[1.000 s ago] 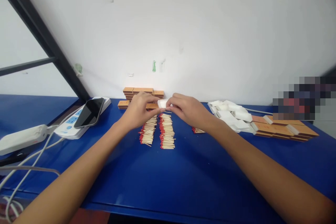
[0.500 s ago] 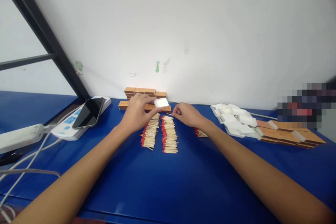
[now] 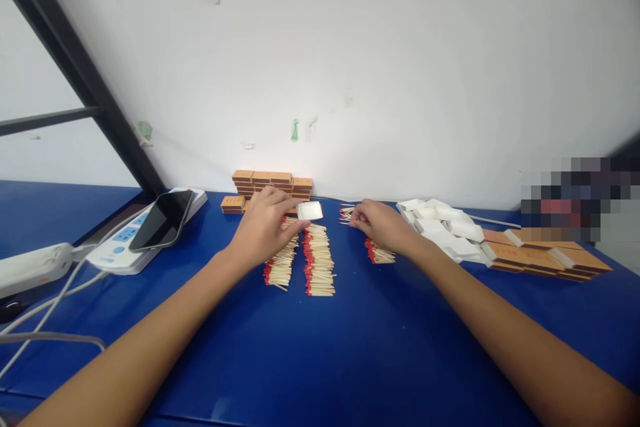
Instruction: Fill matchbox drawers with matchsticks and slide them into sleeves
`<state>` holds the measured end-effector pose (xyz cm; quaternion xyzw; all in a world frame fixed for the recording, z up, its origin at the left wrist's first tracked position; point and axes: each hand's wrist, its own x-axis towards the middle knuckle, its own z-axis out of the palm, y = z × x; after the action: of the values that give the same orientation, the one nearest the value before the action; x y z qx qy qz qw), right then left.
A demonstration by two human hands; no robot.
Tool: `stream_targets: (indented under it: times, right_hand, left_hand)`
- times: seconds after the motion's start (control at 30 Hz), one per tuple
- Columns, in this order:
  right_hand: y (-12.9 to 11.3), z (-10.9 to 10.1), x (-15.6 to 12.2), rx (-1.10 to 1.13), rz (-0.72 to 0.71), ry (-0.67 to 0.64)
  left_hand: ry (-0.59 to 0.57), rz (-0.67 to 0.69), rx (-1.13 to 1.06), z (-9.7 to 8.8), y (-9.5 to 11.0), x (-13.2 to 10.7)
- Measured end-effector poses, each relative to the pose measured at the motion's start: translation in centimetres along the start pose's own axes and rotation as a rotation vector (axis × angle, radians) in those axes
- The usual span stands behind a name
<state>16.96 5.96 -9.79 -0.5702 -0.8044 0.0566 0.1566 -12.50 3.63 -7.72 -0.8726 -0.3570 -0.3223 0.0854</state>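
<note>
My left hand (image 3: 267, 223) grips a small white matchbox tray (image 3: 311, 211) by its left side, between thumb and fingers. The tray's open face is tilted toward me. Below it, two long rows of red-tipped matches lie on the blue table: the left row (image 3: 281, 263) partly under my hand, the right row (image 3: 319, 263) just beside it. My right hand (image 3: 383, 223) is closed in a pinch at a small loose group of matches (image 3: 345, 215). Its fingertips cover some match ends. A shorter pile of matches (image 3: 381, 253) lies under my right wrist.
Orange matchboxes (image 3: 273, 178) are stacked against the wall behind my left hand. White trays (image 3: 443, 230) lie heaped at right, beside more orange boxes (image 3: 530, 255). A phone (image 3: 163, 220) rests on a white power strip (image 3: 115, 257) at left, with cables (image 3: 55, 303) nearby.
My right hand has moved a little to the right, uncovering the small loose group of matches. My left hand keeps the tray, now slightly lower. The view has shifted a little.
</note>
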Motion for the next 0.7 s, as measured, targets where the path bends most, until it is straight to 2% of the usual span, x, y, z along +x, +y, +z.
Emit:
stream_targets:
  times: [0.47,0.57,0.7]
  right_hand:
    - [0.1,-0.4,0.1,-0.018,-0.015,-0.009]
    - [-0.6,-1.1,-0.8,-0.007,-0.053,0.062]
    - [-2.8,-1.8,-2.3,0.068,-0.221,0.232]
  left_hand:
    - [-0.058,0.015,0.051,0.0,0.3,-0.1]
    - [-0.074,0.007,0.057,0.0,0.6,-0.1]
    - [-0.077,0.018,0.023,0.0,1.1,-0.1]
